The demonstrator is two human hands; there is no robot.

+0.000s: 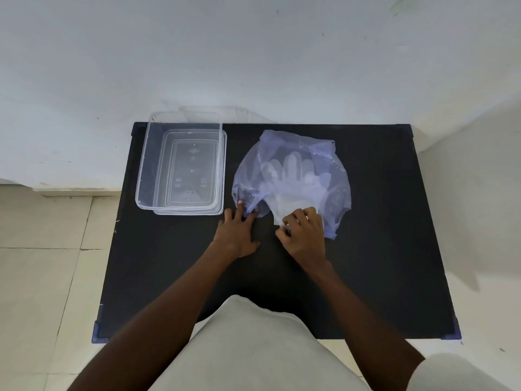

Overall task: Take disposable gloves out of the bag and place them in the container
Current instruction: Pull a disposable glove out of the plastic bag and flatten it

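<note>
A black counter [380,249] holds a clear plastic container [146,165] near its far left corner, and it looks empty inside. A thin purple bag [332,170] lies flat near the middle of the far edge, with its open mouth turned toward the near edge. You can see the white disposable gloves [293,176] through the bag, fingers pointing to the far edge, and their cuffs poke out of the mouth. The left hand [236,235] is flat and spread, with its fingertips pressing down the left corner of the bag's mouth. The right hand [304,235] is curled, with the fingers pinched on the white cuff at the mouth. No glove is in the container yet, so the job looks like it is just getting going. Things could go wrong from here. The gloves are thin and seem to stick together, so one pull may bring out a whole clump, or just one. The bag is light and slippery, so if the left hand lets up, the bag may slide along with the gloves and not let them go. A hard tug could rip a glove or the bag. The gloves are floppy, so on the way over to the container near the left edge they may droop and drop on the counter, or hang over the container's rim and not go all the way in.
</note>
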